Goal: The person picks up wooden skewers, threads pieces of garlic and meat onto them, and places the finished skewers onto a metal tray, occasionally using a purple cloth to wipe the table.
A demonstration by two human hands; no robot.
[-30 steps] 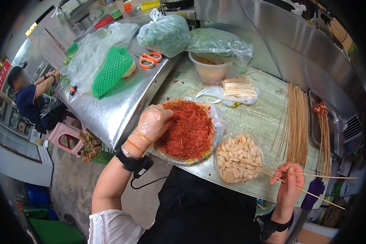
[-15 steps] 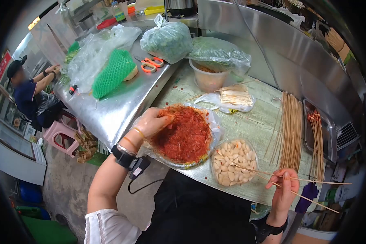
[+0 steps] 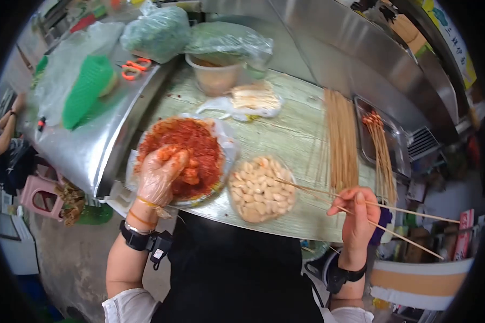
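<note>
My left hand (image 3: 159,175), in a clear plastic glove with a rubber band at the wrist, is over the near left part of a bowl lined with plastic film. Its fingers are curled round a clump of red chilli mixture (image 3: 186,168), and more of the same mixture (image 3: 164,132) fills the bowl. My bare right hand (image 3: 357,212) pinches two thin bamboo skewers (image 3: 401,210), which slant across the fingers. Their far tips reach over a round tub of peeled garlic cloves (image 3: 258,191), just right of the bowl.
Behind the bowl are enoki mushrooms (image 3: 256,97) on plastic and a tub (image 3: 215,78) under a bag of greens. Bundled bamboo skewers (image 3: 341,140) lie at right, by a metal tray (image 3: 396,156) with loaded skewers. Orange-handled scissors (image 3: 134,69) rest on the steel counter at left.
The view has swung right, so the scene sits further left. My left hand has moved from the bowl's left side to its near side, a red clump now showing in its fingers.
</note>
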